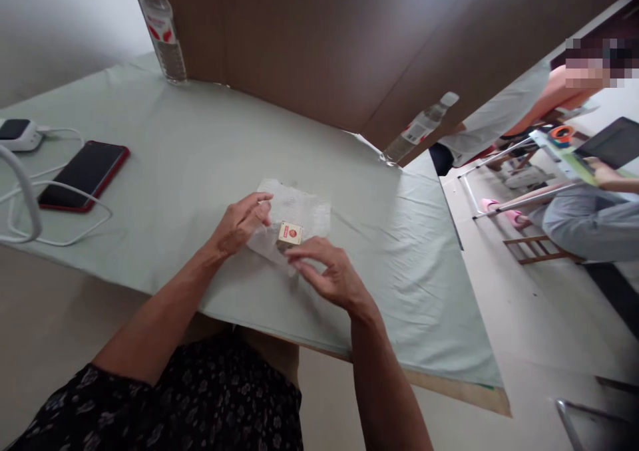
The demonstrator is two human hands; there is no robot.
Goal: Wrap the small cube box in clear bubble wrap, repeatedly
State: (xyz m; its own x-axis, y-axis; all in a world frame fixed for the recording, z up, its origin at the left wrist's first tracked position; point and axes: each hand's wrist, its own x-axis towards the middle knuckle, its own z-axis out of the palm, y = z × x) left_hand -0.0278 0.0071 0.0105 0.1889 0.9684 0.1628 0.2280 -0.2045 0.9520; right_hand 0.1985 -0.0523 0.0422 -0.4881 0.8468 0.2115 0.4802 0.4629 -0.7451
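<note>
Fabric with small pale flowers on black (234, 391) covers the wearer's body, on the near side of the small box (289, 233). Just right of the box and a little nearer, the right hand (332, 275) has its thumb and forefinger almost together; whether they grip anything cannot be told. The box, cream with a red mark on top, rests on a thin white sheet (309, 208) that spreads out beyond and left of it. Left of the box, the left hand (242, 223) is half open above the sheet's edge, fingers loosely bent, apart from the box; whether it pinches the sheet cannot be told. Pale green cloth (210, 145) lies under everything. Well left of the box are a red-edged phone (84, 175) and a white device (20, 144). Beyond the box stands a brown panel (299, 45), with one clear bottle (164, 32) to the far left and another bottle (417, 132) to the right. Farther right of the box, another person sits near a laptop (614, 145).
</note>
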